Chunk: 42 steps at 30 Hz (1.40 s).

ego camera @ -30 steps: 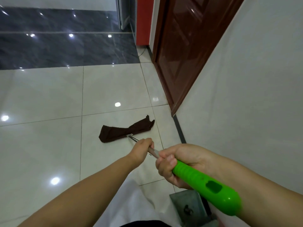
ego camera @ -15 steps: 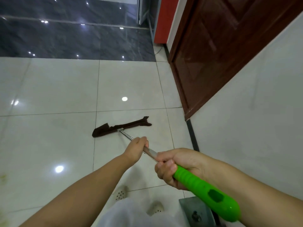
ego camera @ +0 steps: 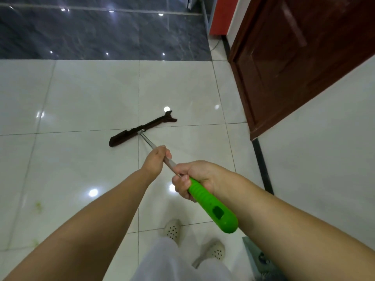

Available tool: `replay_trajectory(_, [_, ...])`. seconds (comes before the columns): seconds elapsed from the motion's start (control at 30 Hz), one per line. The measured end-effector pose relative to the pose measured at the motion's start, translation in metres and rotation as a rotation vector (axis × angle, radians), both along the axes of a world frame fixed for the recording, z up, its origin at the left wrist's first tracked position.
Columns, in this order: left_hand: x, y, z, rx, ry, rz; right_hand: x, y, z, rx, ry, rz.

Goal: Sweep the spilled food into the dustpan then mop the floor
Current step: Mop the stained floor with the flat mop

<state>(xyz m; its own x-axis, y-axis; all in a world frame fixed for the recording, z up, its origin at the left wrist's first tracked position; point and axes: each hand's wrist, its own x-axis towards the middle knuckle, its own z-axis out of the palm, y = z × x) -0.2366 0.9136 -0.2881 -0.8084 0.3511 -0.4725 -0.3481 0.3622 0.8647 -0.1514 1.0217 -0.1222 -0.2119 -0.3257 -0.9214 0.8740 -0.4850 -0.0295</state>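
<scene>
Mop [ego camera: 154, 147] lies with its dark brown cloth head [ego camera: 142, 128] flat on the floor [ego camera: 81, 102], straddling a grout line, its thin metal shaft running back to a green grip [ego camera: 211, 207]. Glossy white tiles cover the floor and mirror ceiling lights; farther off they give way to dark grey marbled tiles [ego camera: 91, 31]. A white wall [ego camera: 324, 149] runs along the right, with a dark wooden door [ego camera: 294, 57] set in it and a red panel [ego camera: 221, 15] beyond. No writing can be read anywhere. The right hand [ego camera: 194, 179] has its fingers curled tight round the top of the green grip; the left hand [ego camera: 157, 159], farther down, has its fingers wrapped round the metal shaft. Pale perforated shoes [ego camera: 172, 230] stand below the arms. Faint green smears [ego camera: 37, 205] mark the tiles at lower left.
</scene>
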Motion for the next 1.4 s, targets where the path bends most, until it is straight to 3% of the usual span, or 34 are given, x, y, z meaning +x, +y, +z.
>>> replay_trajectory(0.17, [0.014,-0.001,-0.017,-0.085,-0.033,-0.088,0.022,0.001,-0.016,0.040,-0.004,-0.040])
replay_trajectory(0.3, [0.051,0.002,-0.002,-0.041,-0.056,-0.076,0.058,0.000,-0.014,0.034,-0.013,-0.073])
replay_trajectory(0.47, [0.130,0.008,0.034,0.078,-0.158,0.025,0.126,0.001,-0.002,0.004,-0.025,-0.110])
replay_trajectory(0.7, [0.268,0.037,0.052,0.075,-0.184,0.032,0.262,0.025,0.012,-0.023,-0.011,-0.177])
replay_trajectory(1.07, [0.435,0.121,0.069,0.063,-0.142,-0.201,0.441,0.091,0.047,-0.026,-0.062,-0.393])
replay_trajectory(1.4, [0.498,0.179,0.071,0.102,-0.217,-0.394,0.514,0.122,0.059,0.023,-0.083,-0.617])
